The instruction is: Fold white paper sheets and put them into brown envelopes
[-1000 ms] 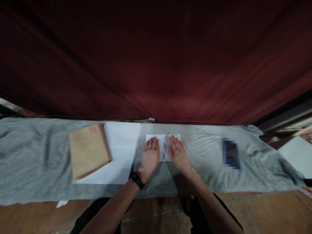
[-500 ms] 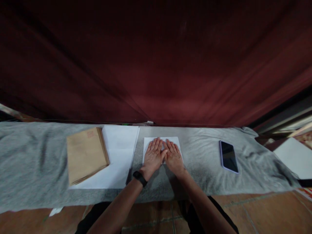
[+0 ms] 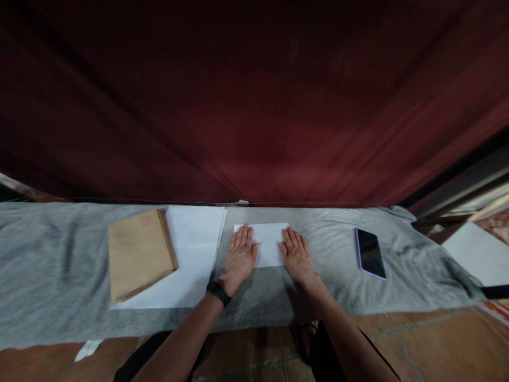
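Note:
A small white piece of paper [image 3: 269, 245], which looks folded, lies flat on the grey cloth in front of me. My left hand [image 3: 239, 252] rests palm down over its left edge, fingers stretched out and pointing away from me. Over the right edge lies my right hand [image 3: 297, 254], also flat with the fingers extended. The middle of the paper shows between the two hands. A black band [image 3: 218, 293] is around my left wrist.
Left of my hands, a stack of brown envelopes [image 3: 141, 254] lies partly over large white sheets [image 3: 196, 249]. A phone [image 3: 370, 253] with a purple case edge is on the right. The grey cloth [image 3: 334, 292] runs along a dark red hanging fabric [image 3: 254, 132].
My hands, side by side at the paper's middle before, have slid apart to its left and right edges. Both stay flat, and the paper's centre now shows.

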### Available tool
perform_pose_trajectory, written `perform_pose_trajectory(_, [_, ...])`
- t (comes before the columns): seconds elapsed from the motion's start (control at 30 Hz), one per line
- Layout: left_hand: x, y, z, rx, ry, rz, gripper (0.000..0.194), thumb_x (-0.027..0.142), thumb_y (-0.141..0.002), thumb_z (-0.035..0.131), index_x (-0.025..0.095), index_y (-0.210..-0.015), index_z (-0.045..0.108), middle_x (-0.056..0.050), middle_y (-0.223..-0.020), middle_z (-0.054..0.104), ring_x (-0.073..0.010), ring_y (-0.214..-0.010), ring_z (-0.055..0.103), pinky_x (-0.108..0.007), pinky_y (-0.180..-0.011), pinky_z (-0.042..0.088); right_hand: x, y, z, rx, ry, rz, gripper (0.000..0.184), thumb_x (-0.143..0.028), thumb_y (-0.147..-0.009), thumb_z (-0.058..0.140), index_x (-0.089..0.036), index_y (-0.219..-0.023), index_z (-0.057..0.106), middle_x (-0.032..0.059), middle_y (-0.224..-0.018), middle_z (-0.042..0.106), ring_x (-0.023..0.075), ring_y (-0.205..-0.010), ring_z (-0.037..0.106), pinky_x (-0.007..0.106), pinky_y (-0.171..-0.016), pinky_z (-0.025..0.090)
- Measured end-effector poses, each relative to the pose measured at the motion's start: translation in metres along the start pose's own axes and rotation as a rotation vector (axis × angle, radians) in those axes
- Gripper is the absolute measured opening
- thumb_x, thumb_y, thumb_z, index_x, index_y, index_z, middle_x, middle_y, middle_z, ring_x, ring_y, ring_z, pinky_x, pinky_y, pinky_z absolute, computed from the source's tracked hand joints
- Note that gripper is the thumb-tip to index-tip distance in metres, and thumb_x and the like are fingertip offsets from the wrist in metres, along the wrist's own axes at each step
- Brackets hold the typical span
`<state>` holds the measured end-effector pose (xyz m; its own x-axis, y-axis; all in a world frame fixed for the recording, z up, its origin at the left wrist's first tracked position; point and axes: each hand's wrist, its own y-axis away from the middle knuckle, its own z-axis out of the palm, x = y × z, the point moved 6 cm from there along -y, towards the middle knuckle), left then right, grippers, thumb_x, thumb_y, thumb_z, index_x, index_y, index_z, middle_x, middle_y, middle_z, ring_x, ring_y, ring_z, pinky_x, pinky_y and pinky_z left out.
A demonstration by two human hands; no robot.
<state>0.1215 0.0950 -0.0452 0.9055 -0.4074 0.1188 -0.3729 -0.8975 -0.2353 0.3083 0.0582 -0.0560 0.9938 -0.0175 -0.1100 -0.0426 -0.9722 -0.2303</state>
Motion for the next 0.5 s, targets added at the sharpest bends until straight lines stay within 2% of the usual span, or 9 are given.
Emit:
perform_pose_trajectory(0.13, [-0.008, 0.004, -0.004, 0.031, -0.001, -0.020, 0.059, 0.035, -0.103, 0.029, 0.002, -0.152, 0.038, -0.020, -0.158, 0.038, -0.0279, -0.151, 0.029, -0.048, -0.124, 0.025, 0.010, 0.004, -0.007, 0.038, 0.000, 0.049, 0.054, -0.033, -0.105, 0.032, -0.010, -0.152, 0.042, 0.0152, -0.157, 0.041, 0.0310, -0.145, 0.040, 0.051, -0.119, 0.027])
perform_pose_trajectory(0.2, [-0.006, 0.008, -0.009, 0.071, 0.010, -0.018, 0.059, 0.033, -0.103, 0.030, 0.001, -0.152, 0.038, -0.021, -0.157, 0.039, -0.0287, -0.151, 0.030, -0.050, -0.123, 0.026, 0.007, 0.006, -0.012, 0.068, -0.030, 0.047, 0.054, -0.032, -0.105, 0.032, -0.007, -0.152, 0.041, 0.0175, -0.157, 0.041, 0.0315, -0.146, 0.038, 0.052, -0.119, 0.028])
perform_pose_trajectory(0.27, [0.005, 0.013, -0.014, 0.107, 0.035, 0.037, 0.058, 0.032, -0.102, 0.032, 0.003, -0.152, 0.037, -0.020, -0.158, 0.039, -0.0281, -0.151, 0.028, -0.050, -0.123, 0.028, -0.007, 0.006, -0.015, 0.079, -0.093, -0.013, 0.054, -0.032, -0.105, 0.031, -0.008, -0.153, 0.039, 0.0165, -0.159, 0.039, 0.0296, -0.147, 0.037, 0.050, -0.119, 0.030])
perform_pose_trajectory(0.37, [0.026, 0.025, -0.015, 0.102, 0.079, 0.172, 0.056, 0.027, -0.102, 0.031, 0.008, -0.154, 0.034, -0.016, -0.159, 0.038, -0.0247, -0.152, 0.027, -0.049, -0.123, 0.030, -0.038, 0.010, -0.014, 0.041, -0.199, -0.179, 0.053, -0.032, -0.106, 0.030, -0.016, -0.155, 0.037, 0.0106, -0.161, 0.038, 0.0239, -0.148, 0.035, 0.045, -0.119, 0.032])
perform_pose_trajectory(0.43, [0.034, 0.031, -0.012, 0.074, 0.084, 0.208, 0.055, 0.022, -0.101, 0.030, 0.007, -0.154, 0.034, -0.016, -0.159, 0.039, -0.0241, -0.152, 0.028, -0.048, -0.123, 0.030, -0.052, 0.014, -0.012, 0.012, -0.226, -0.247, 0.051, -0.031, -0.106, 0.031, -0.018, -0.155, 0.038, 0.0093, -0.159, 0.041, 0.0213, -0.148, 0.036, 0.043, -0.120, 0.032])
perform_pose_trajectory(0.5, [0.034, 0.035, -0.008, 0.051, 0.079, 0.205, 0.055, 0.022, -0.100, 0.031, 0.007, -0.153, 0.035, -0.017, -0.159, 0.039, -0.0245, -0.152, 0.028, -0.048, -0.123, 0.030, -0.056, 0.017, -0.010, 0.002, -0.214, -0.261, 0.050, -0.030, -0.105, 0.034, -0.018, -0.154, 0.041, 0.0093, -0.157, 0.044, 0.0209, -0.147, 0.038, 0.043, -0.121, 0.031])
